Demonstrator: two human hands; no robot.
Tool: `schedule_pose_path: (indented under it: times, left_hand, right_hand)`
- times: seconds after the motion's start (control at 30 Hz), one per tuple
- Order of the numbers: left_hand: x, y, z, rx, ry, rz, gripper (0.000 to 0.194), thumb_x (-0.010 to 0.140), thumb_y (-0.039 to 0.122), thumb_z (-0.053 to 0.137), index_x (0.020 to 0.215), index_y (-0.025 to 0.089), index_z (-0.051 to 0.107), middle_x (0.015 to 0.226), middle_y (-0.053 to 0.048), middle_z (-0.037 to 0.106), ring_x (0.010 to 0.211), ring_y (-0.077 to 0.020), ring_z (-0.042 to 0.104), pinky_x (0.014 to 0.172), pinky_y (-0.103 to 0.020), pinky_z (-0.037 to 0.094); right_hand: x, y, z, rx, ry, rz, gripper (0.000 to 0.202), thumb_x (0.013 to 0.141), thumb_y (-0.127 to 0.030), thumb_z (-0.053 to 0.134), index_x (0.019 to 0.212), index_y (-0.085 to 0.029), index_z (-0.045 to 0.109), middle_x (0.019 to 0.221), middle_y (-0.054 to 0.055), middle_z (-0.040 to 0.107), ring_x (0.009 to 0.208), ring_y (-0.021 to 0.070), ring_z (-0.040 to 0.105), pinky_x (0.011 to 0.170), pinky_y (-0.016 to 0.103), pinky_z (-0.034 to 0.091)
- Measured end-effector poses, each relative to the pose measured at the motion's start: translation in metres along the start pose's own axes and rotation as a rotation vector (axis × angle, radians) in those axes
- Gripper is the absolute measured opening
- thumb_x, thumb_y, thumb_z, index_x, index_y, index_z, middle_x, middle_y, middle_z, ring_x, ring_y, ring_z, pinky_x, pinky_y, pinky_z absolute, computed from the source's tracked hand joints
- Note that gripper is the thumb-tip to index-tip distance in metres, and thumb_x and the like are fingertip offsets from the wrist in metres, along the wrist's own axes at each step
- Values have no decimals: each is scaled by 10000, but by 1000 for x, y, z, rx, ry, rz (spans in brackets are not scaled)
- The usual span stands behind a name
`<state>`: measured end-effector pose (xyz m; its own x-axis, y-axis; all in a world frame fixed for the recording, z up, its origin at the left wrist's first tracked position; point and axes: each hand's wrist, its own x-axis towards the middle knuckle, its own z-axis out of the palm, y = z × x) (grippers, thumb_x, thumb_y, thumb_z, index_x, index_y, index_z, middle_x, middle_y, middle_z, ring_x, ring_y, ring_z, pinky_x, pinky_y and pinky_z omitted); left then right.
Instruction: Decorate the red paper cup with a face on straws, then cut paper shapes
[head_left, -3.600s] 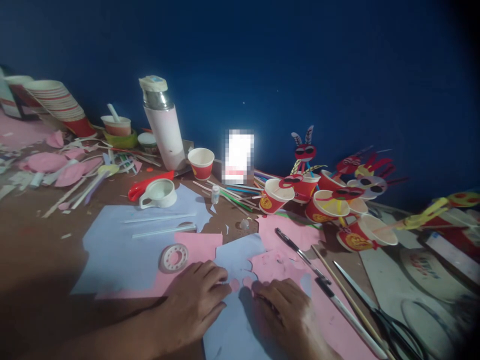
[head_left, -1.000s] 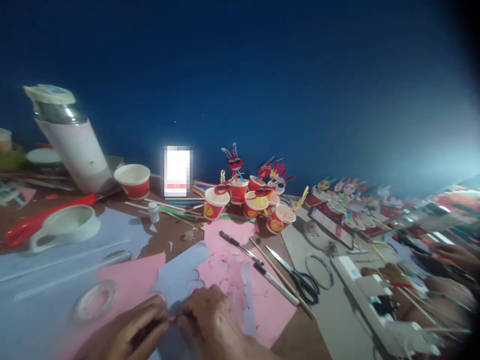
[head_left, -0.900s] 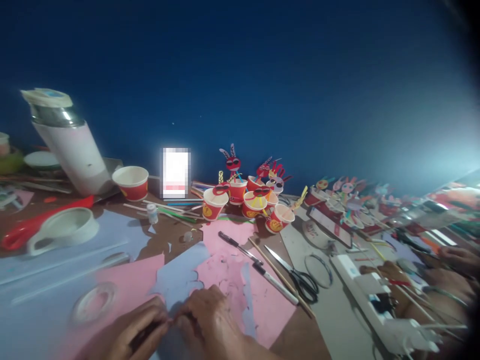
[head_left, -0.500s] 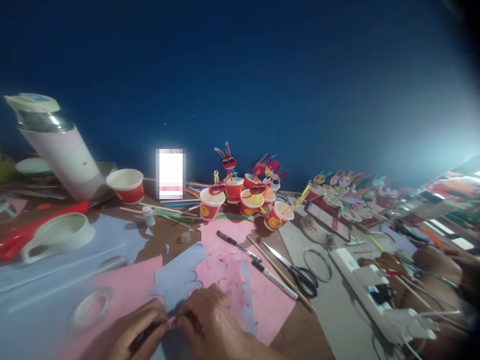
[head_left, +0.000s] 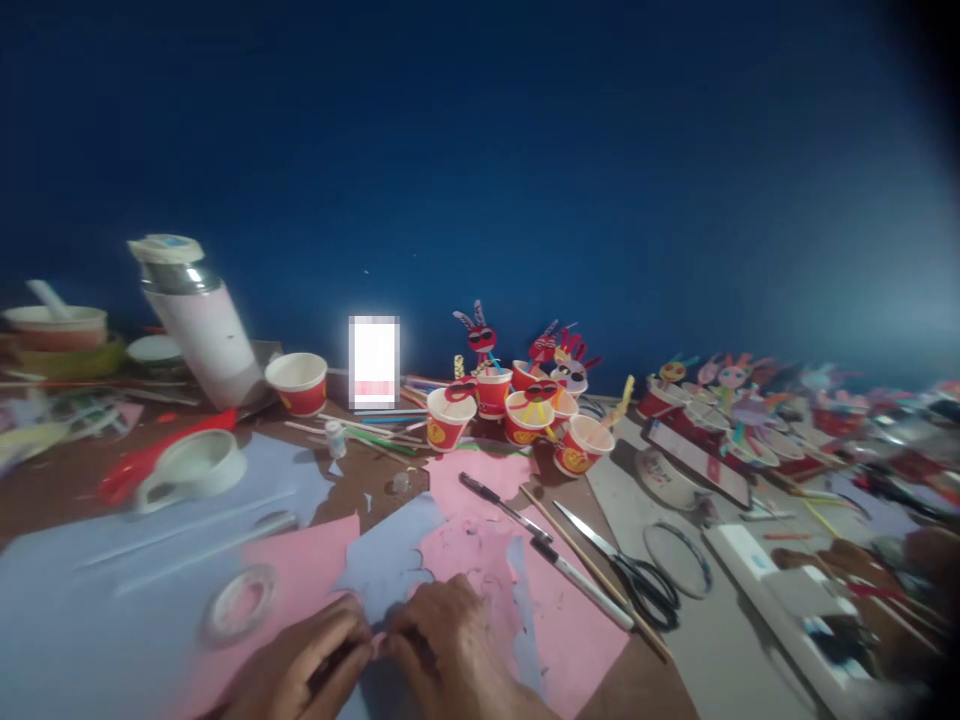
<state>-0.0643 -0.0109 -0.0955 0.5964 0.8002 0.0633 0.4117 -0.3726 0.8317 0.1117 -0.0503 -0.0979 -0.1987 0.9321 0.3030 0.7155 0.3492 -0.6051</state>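
My left hand (head_left: 319,660) and my right hand (head_left: 454,640) meet low in the middle, each with fingers pinched together. Between the fingertips shows a small pink piece of paper (head_left: 377,643), mostly covered, so its shape is hidden. Under and around my hands lie blue paper (head_left: 390,545) and cut pink paper (head_left: 472,560). Right of my right hand are a capped marker (head_left: 581,580), a black-capped pen (head_left: 502,505), a wooden stick (head_left: 555,520) and scissors (head_left: 637,575) with black handles. A roll of tape (head_left: 240,605) rests left of my left hand.
Red paper cups (head_left: 450,420) with paper creatures stand at the back. A thermos (head_left: 206,335), a white mug (head_left: 199,470) and a small bottle (head_left: 335,438) are on the left. A power strip (head_left: 757,580) and phone (head_left: 701,460) lie right, near another person's hand.
The view has swung left, so things on the table appear farther right. Both my hands keep their pinch on the pink paper, with little other movement.
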Motion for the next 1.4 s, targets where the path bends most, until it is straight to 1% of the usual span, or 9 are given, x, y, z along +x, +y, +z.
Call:
schedule_pose_path:
  times: [0.2, 0.33, 0.43, 0.53, 0.67, 0.83, 1.07, 1.23, 1.4]
  left_hand:
    - [-5, 6, -4, 162, -17, 3, 231, 886, 264, 419, 683, 179, 490, 686, 7, 535, 629, -106, 496, 600, -189, 394]
    - [-11, 9, -6, 263, 18, 185, 231, 867, 234, 450, 646, 176, 485, 653, 0, 534, 613, -110, 483, 573, -211, 360]
    - [-17, 11, -5, 283, -46, 335, 257, 878, 284, 451, 646, 185, 497, 643, 3, 551, 609, -115, 486, 593, -237, 361]
    - [-21, 12, -2, 322, -126, 389, 294, 868, 370, 473, 641, 188, 512, 644, 0, 569, 638, -133, 497, 622, -267, 371]
    - [-18, 13, -3, 362, -167, 393, 205, 842, 386, 525, 852, 191, 588, 899, -30, 655, 882, -185, 541, 798, -312, 380]
    - [-13, 12, -7, 463, -199, 476, 445, 816, 491, 526, 1137, 183, 523, 1203, -82, 582, 1118, -241, 481, 959, -374, 293]
    - [-21, -4, 6, 515, -222, 461, 645, 713, 600, 576, 1232, 235, 460, 1319, -104, 488, 1208, -293, 394, 1013, -458, 213]
    - [-23, -3, 14, 526, -179, 411, 517, 727, 520, 610, 1160, 250, 523, 1296, -80, 515, 1182, -276, 414, 1018, -459, 226]
    - [-18, 5, 12, 530, -187, 454, 332, 754, 308, 633, 1068, 228, 563, 1244, -60, 557, 1144, -257, 445, 1002, -420, 264]
  right_hand:
    - [-1, -1, -2, -18, -5, -39, 109, 823, -168, 485, 739, -209, 540, 687, -4, 608, 625, 160, 521, 603, 289, 295]
    - [-5, 5, -2, -36, -47, -17, 124, 862, -205, 476, 767, -210, 556, 707, 16, 609, 642, 184, 521, 623, 309, 325]
    - [-3, 12, -11, -28, -33, 1, 134, 884, -251, 468, 813, -214, 576, 726, 27, 619, 673, 199, 542, 624, 315, 351]
    - [0, 19, -28, -6, 55, 58, 135, 881, -271, 478, 801, -218, 573, 720, 20, 619, 682, 193, 556, 639, 312, 378]
    - [3, 27, -59, -12, 186, 190, 148, 865, -301, 491, 777, -220, 578, 713, 11, 619, 698, 183, 571, 656, 291, 413]
    - [-1, 34, -85, -83, 270, 292, 189, 847, -345, 495, 748, -219, 593, 674, -1, 613, 627, 168, 566, 622, 267, 433]
    - [-25, 48, -84, -67, 243, 393, 205, 846, -365, 493, 773, -201, 594, 693, 8, 624, 650, 175, 583, 638, 270, 449]
    - [-42, 46, -82, -56, 177, 431, 199, 862, -348, 477, 770, -206, 582, 708, 11, 617, 684, 182, 573, 621, 267, 439]
    - [-56, 32, -68, -55, 42, 325, 161, 877, -262, 449, 797, -210, 579, 735, 23, 632, 719, 194, 570, 647, 297, 432]
